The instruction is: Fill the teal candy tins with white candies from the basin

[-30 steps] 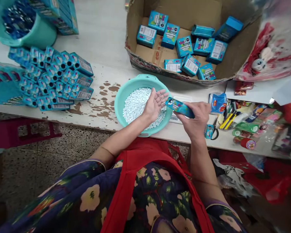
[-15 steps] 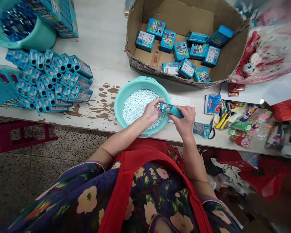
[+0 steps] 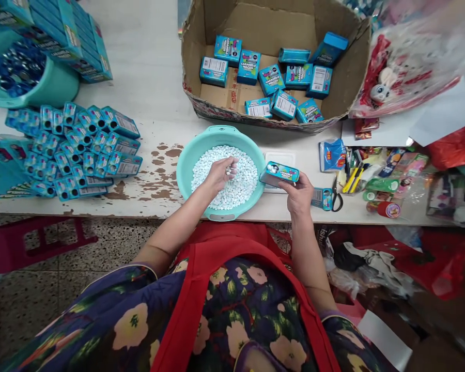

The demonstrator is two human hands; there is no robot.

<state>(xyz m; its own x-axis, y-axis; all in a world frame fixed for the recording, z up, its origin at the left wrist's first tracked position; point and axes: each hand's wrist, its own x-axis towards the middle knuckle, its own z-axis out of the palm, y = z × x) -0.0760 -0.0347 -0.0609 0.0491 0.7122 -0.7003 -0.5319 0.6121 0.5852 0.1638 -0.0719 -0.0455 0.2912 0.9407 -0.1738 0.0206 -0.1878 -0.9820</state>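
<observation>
My left hand point(image 3: 218, 174) is over the turquoise basin point(image 3: 181, 173), its fingers curled around a few small white candies. Many more white candies point(image 3: 242, 178) lie loose in the basin. In my right hand point(image 3: 300, 195) is a small blue candy box point(image 3: 279, 173), held just right of the basin's rim. A round hole shows at the left end of the box's upper face, with white candies visible inside it. My right thumb and fingers grip the box at its right end.
A cardboard carton point(image 3: 256, 116) with several blue boxes stands behind the basin. Stacked blue boxes point(image 3: 81, 147) are on the left, near a turquoise bucket point(image 3: 65, 85) of blue-wrapped pieces. Scissors point(image 3: 337, 199), another blue box point(image 3: 322, 198) and assorted packets lie on the right.
My left hand has moved left from the candy box to over the candies in the basin. My right hand has shifted slightly right with the box, whose candy-filled hole now shows.
</observation>
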